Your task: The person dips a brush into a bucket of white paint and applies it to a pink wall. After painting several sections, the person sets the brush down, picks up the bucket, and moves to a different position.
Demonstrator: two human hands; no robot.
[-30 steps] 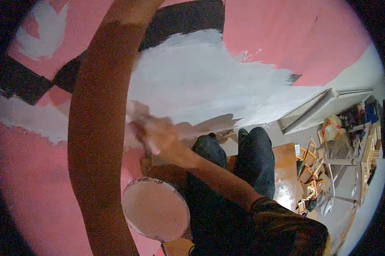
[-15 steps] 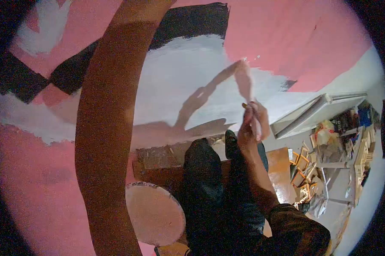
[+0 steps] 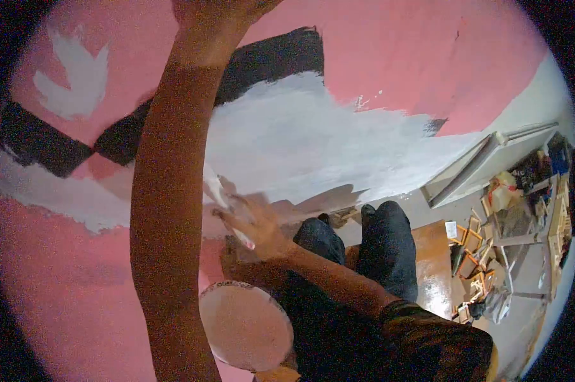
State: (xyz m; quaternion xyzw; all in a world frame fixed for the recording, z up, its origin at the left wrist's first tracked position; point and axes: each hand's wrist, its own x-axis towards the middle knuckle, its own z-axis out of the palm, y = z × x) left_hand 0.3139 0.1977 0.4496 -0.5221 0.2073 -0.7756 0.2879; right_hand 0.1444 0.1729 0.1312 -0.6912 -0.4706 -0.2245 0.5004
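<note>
Right hand [image 3: 262, 223] pinches a brush [image 3: 217, 189] near white paint [image 3: 287, 134].
Left hand [image 3: 222, 9], eleven o'clock, cropped: cannot tell its state.

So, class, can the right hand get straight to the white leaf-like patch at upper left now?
Probably not straight across: in this view the left arm crosses between the right hand and the white patch, seemingly blocking the direct way.
</note>
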